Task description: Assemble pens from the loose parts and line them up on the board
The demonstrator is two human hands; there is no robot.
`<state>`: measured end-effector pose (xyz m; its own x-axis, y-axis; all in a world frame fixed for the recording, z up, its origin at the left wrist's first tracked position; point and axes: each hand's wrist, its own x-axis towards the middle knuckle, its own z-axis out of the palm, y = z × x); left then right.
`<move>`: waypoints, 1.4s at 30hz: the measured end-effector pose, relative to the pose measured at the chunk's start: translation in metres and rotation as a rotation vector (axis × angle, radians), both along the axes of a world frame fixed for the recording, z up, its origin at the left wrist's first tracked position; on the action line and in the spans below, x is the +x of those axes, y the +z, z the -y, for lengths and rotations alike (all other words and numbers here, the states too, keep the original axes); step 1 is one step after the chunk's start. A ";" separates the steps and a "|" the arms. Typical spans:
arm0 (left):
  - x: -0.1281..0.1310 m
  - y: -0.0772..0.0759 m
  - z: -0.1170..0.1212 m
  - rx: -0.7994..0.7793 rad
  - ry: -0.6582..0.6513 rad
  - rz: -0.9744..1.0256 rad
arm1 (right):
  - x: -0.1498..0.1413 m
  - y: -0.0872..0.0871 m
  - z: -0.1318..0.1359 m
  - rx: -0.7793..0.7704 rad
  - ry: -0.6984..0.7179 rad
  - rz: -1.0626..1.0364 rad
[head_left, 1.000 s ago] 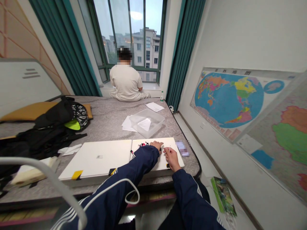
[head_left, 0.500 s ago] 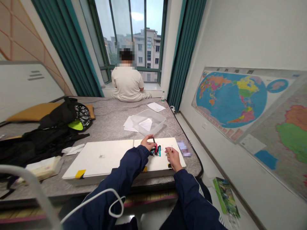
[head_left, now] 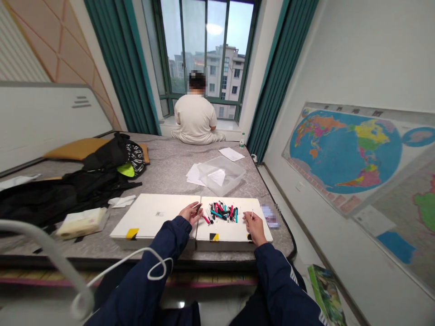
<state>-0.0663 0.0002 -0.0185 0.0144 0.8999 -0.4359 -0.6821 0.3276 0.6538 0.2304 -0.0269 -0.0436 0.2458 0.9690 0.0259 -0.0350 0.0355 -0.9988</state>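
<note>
In the head view, my left hand was above the inner edge of the left white box, its thumb and fingertips closed on a small black piece, the other fingers loosely curled. My right hand was over the right part of the right white box, thumb and forefinger pressed together on a thin white stick that pointed upward. Between my hands lay a loose pile of small pieces in red, black, teal and white, on top of the right white box

Both boxes stood side by side on the grey bed, with yellow-and-black tape at their front edges. The left one bore a small grey printed mark, too tiny to read. Beyond them were a clear plastic bin and some white papers. The bottle near the window had a green label, unreadable at that size. On the wall, a world map carried large characters along its top, too blurred for me to read surely
</note>
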 end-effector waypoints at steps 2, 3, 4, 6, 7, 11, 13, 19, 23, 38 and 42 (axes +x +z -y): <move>-0.007 -0.001 0.005 0.018 -0.050 0.035 | -0.001 0.000 0.000 0.016 -0.026 0.066; -0.010 -0.002 0.007 0.023 -0.068 0.048 | -0.001 0.000 0.000 0.025 -0.037 0.099; -0.013 -0.003 0.008 0.024 -0.074 0.057 | -0.002 0.000 0.000 0.034 -0.046 0.130; -0.018 -0.008 0.009 0.038 -0.057 0.050 | -0.002 0.000 0.000 0.048 -0.058 0.189; -0.020 -0.012 0.008 0.054 -0.038 0.031 | -0.003 0.000 0.000 0.054 -0.061 0.218; -0.022 -0.037 0.004 0.191 0.016 -0.154 | -0.003 0.003 0.001 0.101 -0.058 0.330; -0.022 -0.049 0.002 0.240 0.031 -0.244 | -0.005 0.007 0.002 0.131 -0.045 0.384; -0.024 -0.054 0.010 0.361 -0.019 -0.402 | -0.055 0.024 0.008 0.207 0.058 0.399; -0.025 -0.043 0.018 0.408 -0.089 -0.520 | -0.124 0.031 0.006 0.233 0.192 0.333; -0.023 -0.044 0.018 0.433 -0.070 -0.566 | -0.178 0.011 -0.003 0.155 0.075 0.106; -0.023 -0.041 0.019 0.422 -0.042 -0.549 | -0.181 0.016 -0.002 0.197 0.072 0.125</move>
<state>-0.0889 -0.0186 -0.0597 -0.0693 0.9976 -0.0025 -0.2083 -0.0121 0.9780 0.0499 -0.0244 -0.0271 0.1593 0.9572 0.2416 0.0792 0.2316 -0.9696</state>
